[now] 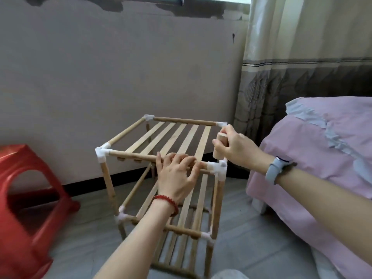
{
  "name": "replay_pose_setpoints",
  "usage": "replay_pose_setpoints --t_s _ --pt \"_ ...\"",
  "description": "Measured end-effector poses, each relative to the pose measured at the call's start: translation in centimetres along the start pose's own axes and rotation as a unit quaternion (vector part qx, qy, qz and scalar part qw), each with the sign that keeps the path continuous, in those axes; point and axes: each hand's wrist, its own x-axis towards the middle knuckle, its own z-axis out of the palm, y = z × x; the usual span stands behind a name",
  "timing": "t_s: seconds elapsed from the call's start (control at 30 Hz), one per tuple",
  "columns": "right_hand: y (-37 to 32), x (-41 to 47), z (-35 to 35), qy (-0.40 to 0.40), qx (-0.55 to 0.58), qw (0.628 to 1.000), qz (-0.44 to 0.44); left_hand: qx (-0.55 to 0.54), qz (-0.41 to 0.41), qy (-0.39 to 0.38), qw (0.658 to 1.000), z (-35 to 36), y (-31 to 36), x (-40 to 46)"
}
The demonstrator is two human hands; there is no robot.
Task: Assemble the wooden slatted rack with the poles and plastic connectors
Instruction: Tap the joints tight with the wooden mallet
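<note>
Nearest me, my left hand [177,174] lies on the rack [161,178], its fingers curled over the top front pole [141,156] next to the near right connector [218,170]. I judge that grip is there to steady the frame while the other hand works. My right hand [235,148] wraps a short peg [220,146], held nearly upright just above that same corner, probably to be pushed down into the connector's open socket. From the fingers back, both wrists are bent slightly down, forearms reaching forward from below. The rack stands on the floor [251,238] between a red stool [26,208] and a bed [322,158], with top slats [181,137] already seated.
</note>
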Motion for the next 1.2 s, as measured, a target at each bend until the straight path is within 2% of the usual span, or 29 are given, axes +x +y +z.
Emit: replay_pose_setpoints --t_s 0.1,0.13,0.2,0.27,0.3,0.33,0.43,0.47,0.53,0.6,0.63,0.67,0.73,0.77,0.8,0.83,0.87,0.93,0.97,1.0,1.07,1.1,1.13,1.2 --pt "-0.3 -1.1 -0.8 0.016 -0.101 0.995 -0.018 -0.03 -0.077 0.056 0.995 1.4 1.4 -0.1" --pt "-0.8 -1.0 -1.8 0.038 -0.098 0.994 -0.029 -0.037 -0.082 0.07 0.993 1.7 1.3 -0.1" --pt "-2.1 0.2 -4.1 0.14 -0.059 0.988 -0.036 -0.037 -0.069 0.087 0.993 2.0 0.8 -0.3" --pt "-2.8 1.1 -5.1 0.279 -0.015 0.958 -0.058 -0.036 -0.06 0.092 0.993 2.2 0.6 -0.6" --pt "-2.9 0.7 -4.6 0.32 -0.012 0.945 -0.067 -0.036 -0.06 0.093 0.993 2.3 0.7 -0.6" --pt "-2.7 -0.3 -3.3 0.308 -0.033 0.949 -0.065 -0.035 -0.06 0.095 0.993 2.3 0.8 -0.7" --pt "-1.3 -4.5 1.7 0.11 -0.133 0.985 -0.024 -0.04 -0.064 0.088 0.993 2.0 0.7 -0.8" --pt "-0.9 -4.1 1.2 0.097 -0.154 0.983 -0.031 -0.041 -0.066 0.088 0.993 1.9 0.6 -0.8" --pt "-0.6 -1.5 -1.3 0.178 -0.127 0.975 -0.046 -0.041 -0.068 0.076 0.994 1.9 0.6 -0.8" --pt "-1.7 0.5 -3.6 0.314 0.005 0.949 -0.029 -0.043 -0.066 0.074 0.994 2.1 0.7 -0.7" --pt "-2.0 0.5 -3.5 0.334 0.044 0.941 -0.018 -0.043 -0.067 0.076 0.994 2.2 0.7 -0.7" --pt "-2.2 -0.4 -2.1 0.312 0.029 0.95 -0.008 -0.043 -0.068 0.08 0.993 2.2 0.6 -0.7" --pt "-2.4 -3.2 1.7 0.145 -0.081 0.986 -0.029 -0.042 -0.071 0.089 0.993 2.1 0.2 -0.7" --pt "-2.0 -3.5 2.1 0.081 -0.131 0.987 -0.051 -0.038 -0.07 0.088 0.993 2.1 0.0 -0.7" --pt "-1.9 -2.8 1.3 0.074 -0.161 0.982 -0.067 -0.034 -0.068 0.082 0.994 2.0 -0.1 -0.7" --pt "-2.0 -1.7 0.1 0.108 -0.16 0.979 -0.058 -0.033 -0.067 0.077 0.994 2.0 0.0 -0.7" --pt "-1.8 -0.3 -1.3 0.166 -0.13 0.977 -0.04 -0.038 -0.065 0.076 0.994 2.0 0.1 -0.7" --pt "-2.5 1.1 -3.0 0.302 0.018 0.953 -0.022 -0.05 -0.066 0.087 0.993 1.9 0.4 -0.8" --pt "-2.7 0.5 -2.5 0.3 0.024 0.953 -0.023 -0.052 -0.068 0.088 0.992 1.9 0.5 -0.8" --pt "-2.5 -0.8 -0.7 0.252 -0.02 0.967 -0.03 -0.05 -0.068 0.086 0.993 1.9 0.4 -0.8" --pt "-2.2 -3.8 2.3 0.077 -0.14 0.986 -0.049 -0.046 -0.061 0.074 0.994 1.9 0.1 -1.1" --pt "-1.9 -3.7 1.9 0.042 -0.176 0.981 -0.069 -0.042 -0.06 0.072 0.995 1.9 0.1 -1.3" --pt "-2.0 -2.6 0.9 0.056 -0.182 0.978 -0.079 -0.041 -0.063 0.073 0.995 1.9 0.2 -1.4" --pt "-2.4 0.0 -1.6 0.175 -0.096 0.978 -0.053 -0.048 -0.064 0.071 0.994 1.9 0.4 -1.4"
